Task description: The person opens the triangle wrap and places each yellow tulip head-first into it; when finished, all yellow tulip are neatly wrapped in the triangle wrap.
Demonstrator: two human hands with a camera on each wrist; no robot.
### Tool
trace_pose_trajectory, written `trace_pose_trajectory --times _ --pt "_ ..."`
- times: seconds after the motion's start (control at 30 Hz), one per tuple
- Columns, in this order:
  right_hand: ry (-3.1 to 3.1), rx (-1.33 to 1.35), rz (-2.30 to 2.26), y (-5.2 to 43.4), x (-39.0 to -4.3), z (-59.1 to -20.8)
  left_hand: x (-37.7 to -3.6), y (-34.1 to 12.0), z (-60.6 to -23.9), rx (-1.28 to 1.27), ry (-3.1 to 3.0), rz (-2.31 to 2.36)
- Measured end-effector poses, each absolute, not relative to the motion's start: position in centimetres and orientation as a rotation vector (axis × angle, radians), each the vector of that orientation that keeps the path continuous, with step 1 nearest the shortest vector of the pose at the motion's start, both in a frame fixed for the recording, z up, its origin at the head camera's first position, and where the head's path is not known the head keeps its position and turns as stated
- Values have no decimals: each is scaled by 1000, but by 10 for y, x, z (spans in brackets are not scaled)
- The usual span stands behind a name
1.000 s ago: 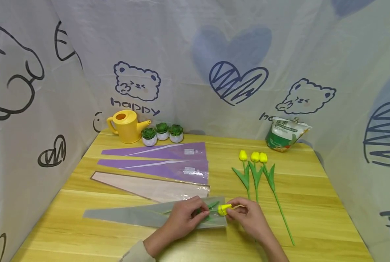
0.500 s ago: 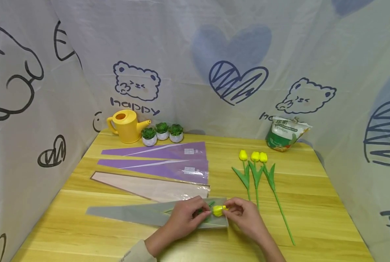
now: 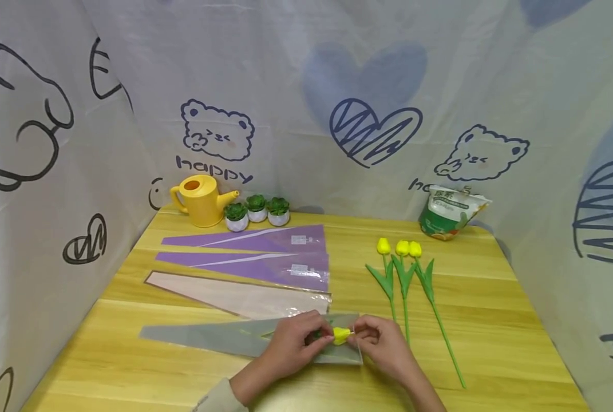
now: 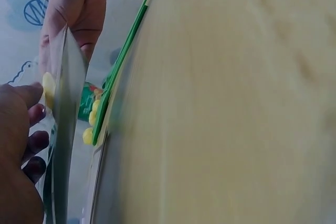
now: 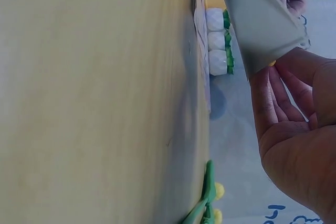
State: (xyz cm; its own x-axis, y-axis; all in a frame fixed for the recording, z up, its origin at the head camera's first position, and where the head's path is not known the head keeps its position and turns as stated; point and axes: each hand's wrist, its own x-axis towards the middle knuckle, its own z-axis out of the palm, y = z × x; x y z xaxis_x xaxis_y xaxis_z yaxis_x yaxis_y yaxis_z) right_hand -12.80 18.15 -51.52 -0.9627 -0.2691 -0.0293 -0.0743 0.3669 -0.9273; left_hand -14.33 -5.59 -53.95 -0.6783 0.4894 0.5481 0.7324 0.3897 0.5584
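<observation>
On the wooden surface (image 3: 491, 320), our left hand (image 3: 293, 348) pinched the light, slippery grey plastic sleeve (image 3: 224, 337) while our right hand (image 3: 383, 346) pinched the soft yellow artificial tulip (image 3: 341, 336) at its mouth.

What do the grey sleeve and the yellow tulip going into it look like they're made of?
Grey sleeve: thin plastic film, probably; it is glossy, with the stem showing faintly through. Tulip: looks artificial, plastic or foam, going by its uniform yellow bud. Left hand and right hand hold them.
</observation>
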Motion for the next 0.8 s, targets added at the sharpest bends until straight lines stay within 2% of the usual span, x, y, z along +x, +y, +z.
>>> trace_pose_trajectory --times 0.4,0.8 --pt "2402 -265 -1683 182 -127 -515 -147 -80 -542 -995 -2408 -1046" --pt "2394 -284 -1690 178 -126 -517 -145 -73 -539 -1068 -2360 -1005"
